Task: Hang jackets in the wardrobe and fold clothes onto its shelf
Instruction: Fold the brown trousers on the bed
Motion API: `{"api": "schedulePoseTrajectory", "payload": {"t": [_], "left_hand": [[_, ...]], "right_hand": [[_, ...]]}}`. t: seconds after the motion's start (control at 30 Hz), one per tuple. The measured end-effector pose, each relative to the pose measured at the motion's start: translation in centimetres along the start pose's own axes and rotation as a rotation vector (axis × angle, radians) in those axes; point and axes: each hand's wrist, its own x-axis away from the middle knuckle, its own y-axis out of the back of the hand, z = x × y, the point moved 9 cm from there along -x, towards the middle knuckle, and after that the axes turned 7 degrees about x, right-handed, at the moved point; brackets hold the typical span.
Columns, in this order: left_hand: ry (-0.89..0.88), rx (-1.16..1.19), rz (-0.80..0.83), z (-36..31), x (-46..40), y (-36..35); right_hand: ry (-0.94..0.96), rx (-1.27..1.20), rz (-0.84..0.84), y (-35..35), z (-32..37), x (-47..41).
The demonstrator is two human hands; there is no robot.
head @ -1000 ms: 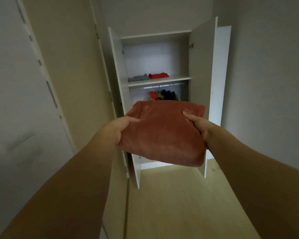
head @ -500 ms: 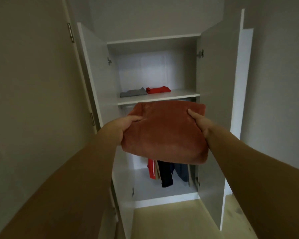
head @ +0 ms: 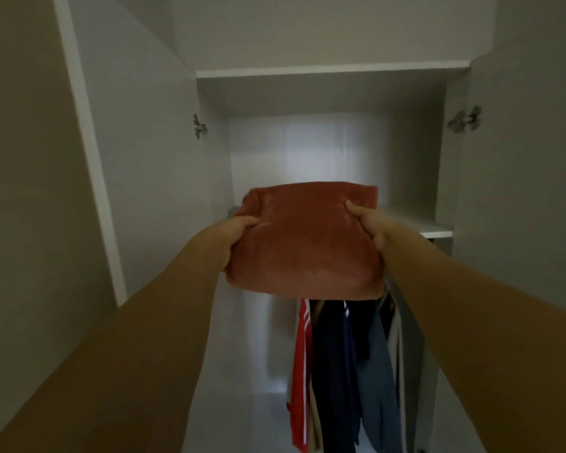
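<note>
A folded rust-red garment (head: 304, 243) is held out in front of me, level with the wardrobe shelf (head: 437, 229). My left hand (head: 234, 228) grips its left edge, thumb on top. Its right edge is gripped by my right hand (head: 368, 223), thumb also on top. The garment hides the left and middle of the shelf, along with the folded clothes seen there earlier. Below the shelf hang several jackets (head: 343, 371), red, dark navy, blue and beige.
The white wardrobe stands open, its left door (head: 138, 158) and right door (head: 517, 191) swung out on either side of my arms. A top panel (head: 330, 71) closes the shelf compartment above. A beige wall (head: 23, 191) is at the left.
I have come closer to the wardrobe, which now fills the view. The folded garment has moved up and forward to shelf height and now covers the grey and red folded clothes.
</note>
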Motion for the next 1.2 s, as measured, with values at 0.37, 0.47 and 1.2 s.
{"api": "schedulePoseTrajectory", "payload": {"t": [0.37, 0.47, 1.2], "left_hand": [[-0.176, -0.052, -0.208, -10.3, -23.3, 2.4], [-0.173, -0.122, -0.261, -11.5, -29.0, 3.2], [-0.13, -1.261, 0.032, -0.7, -55.1, 2.2]], "right_hand": [[0.023, -0.006, 0.146, -6.6, 5.7, -26.4], [0.016, -0.053, 0.195, -8.6, 5.3, -33.0], [0.183, 0.662, 0.073, -14.4, -7.3, -56.6]]}}
